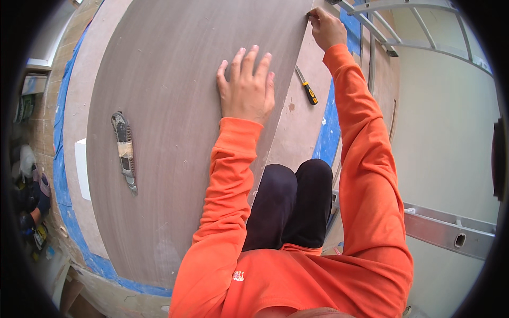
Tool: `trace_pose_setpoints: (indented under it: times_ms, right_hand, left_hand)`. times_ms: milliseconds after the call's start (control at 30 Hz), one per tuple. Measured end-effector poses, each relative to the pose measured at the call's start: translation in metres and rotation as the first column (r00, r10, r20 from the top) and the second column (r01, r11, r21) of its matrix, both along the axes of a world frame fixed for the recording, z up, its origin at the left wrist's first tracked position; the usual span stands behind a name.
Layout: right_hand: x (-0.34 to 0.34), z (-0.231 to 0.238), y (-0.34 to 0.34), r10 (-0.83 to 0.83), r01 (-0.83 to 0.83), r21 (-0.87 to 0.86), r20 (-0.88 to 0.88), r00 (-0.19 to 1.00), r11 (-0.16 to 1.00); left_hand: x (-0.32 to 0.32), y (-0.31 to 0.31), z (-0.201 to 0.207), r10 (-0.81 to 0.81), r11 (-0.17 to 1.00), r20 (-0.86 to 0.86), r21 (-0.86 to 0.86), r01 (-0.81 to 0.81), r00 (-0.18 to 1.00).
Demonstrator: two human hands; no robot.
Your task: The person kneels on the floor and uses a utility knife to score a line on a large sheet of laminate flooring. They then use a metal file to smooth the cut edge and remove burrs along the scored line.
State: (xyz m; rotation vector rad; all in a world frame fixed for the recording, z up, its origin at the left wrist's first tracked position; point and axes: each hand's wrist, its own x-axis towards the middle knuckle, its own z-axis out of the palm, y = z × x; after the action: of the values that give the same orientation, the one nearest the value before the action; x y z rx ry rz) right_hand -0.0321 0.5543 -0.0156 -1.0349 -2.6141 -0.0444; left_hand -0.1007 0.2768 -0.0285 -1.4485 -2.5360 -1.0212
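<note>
Bordering the layout at far left: blue sheeting [60, 169], one strip. Next, white sheet [82, 168], one, partly under the panel. Panel [159, 106], one, large, grey-brown, streaked grain. Utility knife [125, 151], one, grey, tan wrap at its middle, resting on the panel. Left hand [247, 90], one. Hand tool [309, 94], one, yellow-and-black handle, thin metal shaft, lying beside the panel's right edge on the pale board [289, 132]. Right hand [328, 29], one, with one small dark piece [308, 15]. Ladder parts [450, 228], two in view at far right; whether they join cannot be told.

Position: panel directly under the left fingers, its right edge at the right fingertips; knife well left of the left fingers, apart.

Fingers, left: extended, slightly spread, laid on the panel, grasping nothing. Fingers, right: curled, pinched closed on the small dark piece, its exact kind unclear.
</note>
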Motion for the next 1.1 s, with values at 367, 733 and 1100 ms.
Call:
trace_pose_setpoints:
  times_ms: [367,733,1100]
  right_hand:
    - [0.027,0.002,-0.065,0.099,-0.099,0.001,-0.042,0.994,0.995]
    - [0.058,0.010,-0.176,0.153,-0.152,0.016,-0.081,0.985,0.988]
    - [0.095,0.020,-0.272,0.238,-0.246,-0.099,-0.083,0.968,0.964]
  left_hand:
    - [-0.033,-0.007,-0.007,0.311,0.945,0.040,0.096,-0.313,0.950]
    - [-0.048,-0.018,-0.015,0.349,0.933,0.022,0.081,-0.350,0.937]
    - [-0.043,-0.013,-0.021,0.388,0.921,-0.149,0.079,-0.380,0.910]
